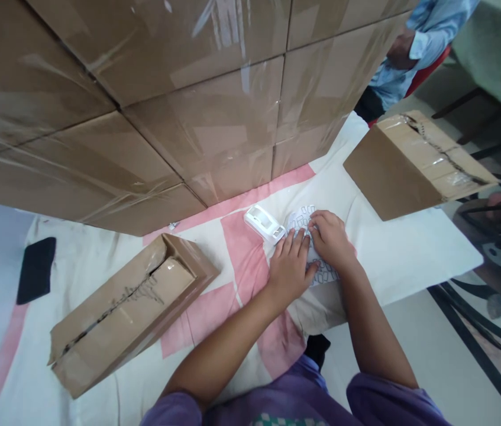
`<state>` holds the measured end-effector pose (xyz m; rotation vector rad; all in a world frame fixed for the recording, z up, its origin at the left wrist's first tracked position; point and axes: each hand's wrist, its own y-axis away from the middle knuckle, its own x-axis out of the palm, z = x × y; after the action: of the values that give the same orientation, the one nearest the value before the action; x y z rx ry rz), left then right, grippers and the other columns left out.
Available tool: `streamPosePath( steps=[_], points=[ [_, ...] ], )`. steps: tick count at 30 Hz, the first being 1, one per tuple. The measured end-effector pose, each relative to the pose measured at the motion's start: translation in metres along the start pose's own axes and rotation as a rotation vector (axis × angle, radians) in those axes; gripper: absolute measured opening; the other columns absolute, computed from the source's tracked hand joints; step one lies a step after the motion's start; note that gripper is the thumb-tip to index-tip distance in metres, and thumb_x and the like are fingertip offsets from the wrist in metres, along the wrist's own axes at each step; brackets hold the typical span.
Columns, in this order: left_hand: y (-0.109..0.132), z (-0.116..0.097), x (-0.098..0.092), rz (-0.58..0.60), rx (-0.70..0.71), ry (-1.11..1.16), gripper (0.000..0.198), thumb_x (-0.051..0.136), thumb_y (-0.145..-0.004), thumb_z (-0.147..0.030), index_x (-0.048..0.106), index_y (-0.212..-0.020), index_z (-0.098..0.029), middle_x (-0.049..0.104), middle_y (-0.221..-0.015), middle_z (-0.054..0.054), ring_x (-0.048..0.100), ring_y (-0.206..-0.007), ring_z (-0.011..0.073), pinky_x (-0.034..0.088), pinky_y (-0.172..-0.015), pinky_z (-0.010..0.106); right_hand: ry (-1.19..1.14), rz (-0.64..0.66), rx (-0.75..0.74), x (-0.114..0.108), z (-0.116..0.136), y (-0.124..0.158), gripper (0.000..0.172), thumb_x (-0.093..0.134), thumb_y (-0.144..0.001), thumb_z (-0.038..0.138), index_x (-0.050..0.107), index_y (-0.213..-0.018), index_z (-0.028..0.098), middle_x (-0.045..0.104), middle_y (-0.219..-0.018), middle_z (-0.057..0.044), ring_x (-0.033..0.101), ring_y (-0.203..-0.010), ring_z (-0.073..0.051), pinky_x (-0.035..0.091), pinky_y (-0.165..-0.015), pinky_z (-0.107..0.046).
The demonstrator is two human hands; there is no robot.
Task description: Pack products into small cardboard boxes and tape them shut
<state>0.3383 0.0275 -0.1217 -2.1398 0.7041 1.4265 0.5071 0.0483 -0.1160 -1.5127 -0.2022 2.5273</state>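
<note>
A white sheet printed with rows of small labels [302, 220] lies on the white and pink cloth [241, 266]. My left hand [289, 269] rests flat on its near edge, fingers stretched out. Beside it, my right hand [329, 238] presses on the sheet with fingers curled together, as if pinching at a label. A small white device [264, 223] sits just left of the sheet, a little beyond my left fingertips.
A wall of taped cardboard cartons [165, 100] rises behind. One smaller carton [126, 310] lies at the near left, another [414, 163] at the right. A black object [36, 269] sits far left. A person in a blue shirt [414, 47] sits at the back right.
</note>
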Motion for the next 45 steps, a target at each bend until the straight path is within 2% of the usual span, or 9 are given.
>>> streamPosePath(
  steps=[17, 27, 32, 41, 45],
  points=[
    [0.000, -0.001, 0.000, -0.051, 0.005, 0.021, 0.063, 0.042, -0.105, -0.050, 0.044, -0.155, -0.012, 0.041, -0.167, 0.011, 0.031, -0.158, 0.0286, 0.031, -0.128, 0.046, 0.019, -0.001, -0.060, 0.000, -0.006, -0.001, 0.015, 0.047, -0.094, 0.018, 0.062, -0.095, 0.022, 0.068, -0.114, -0.015, 0.060, -0.114, -0.031, 0.045, -0.103, -0.050],
    [0.000, -0.001, 0.002, -0.060, -0.003, 0.053, 0.058, 0.043, -0.106, -0.048, 0.045, -0.156, -0.019, 0.041, -0.167, 0.009, 0.033, -0.157, 0.0303, 0.032, -0.126, 0.046, -0.007, -0.010, -0.059, 0.000, -0.007, -0.001, 0.012, 0.047, -0.095, 0.020, 0.059, -0.095, 0.024, 0.067, -0.113, -0.013, 0.060, -0.113, -0.032, 0.046, -0.103, -0.053],
    [0.001, 0.000, 0.003, -0.091, 0.006, 0.034, 0.059, 0.044, -0.105, -0.048, 0.043, -0.157, -0.019, 0.042, -0.166, 0.010, 0.034, -0.157, 0.0308, 0.032, -0.126, 0.046, -0.068, -0.026, -0.043, -0.001, -0.008, -0.001, 0.011, 0.048, -0.095, 0.021, 0.059, -0.094, 0.024, 0.067, -0.111, -0.012, 0.061, -0.112, -0.031, 0.047, -0.103, -0.053],
    [0.001, 0.000, 0.007, -0.105, 0.006, 0.070, 0.054, 0.048, -0.104, -0.046, 0.050, -0.151, -0.020, 0.042, -0.166, 0.010, 0.034, -0.157, 0.0316, 0.031, -0.127, 0.046, -0.126, -0.024, -0.027, -0.002, -0.008, -0.001, 0.009, 0.049, -0.095, 0.023, 0.058, -0.092, 0.023, 0.065, -0.111, -0.012, 0.060, -0.112, -0.031, 0.046, -0.104, -0.053],
    [0.001, 0.000, 0.009, -0.127, 0.015, 0.064, 0.052, 0.047, -0.104, -0.045, 0.052, -0.149, -0.021, 0.042, -0.166, 0.011, 0.035, -0.156, 0.0323, 0.033, -0.126, 0.047, -0.209, -0.068, -0.018, -0.004, -0.011, -0.002, 0.009, 0.049, -0.095, 0.025, 0.057, -0.094, 0.023, 0.064, -0.106, -0.010, 0.061, -0.106, -0.028, 0.047, -0.100, -0.049]
  ],
)
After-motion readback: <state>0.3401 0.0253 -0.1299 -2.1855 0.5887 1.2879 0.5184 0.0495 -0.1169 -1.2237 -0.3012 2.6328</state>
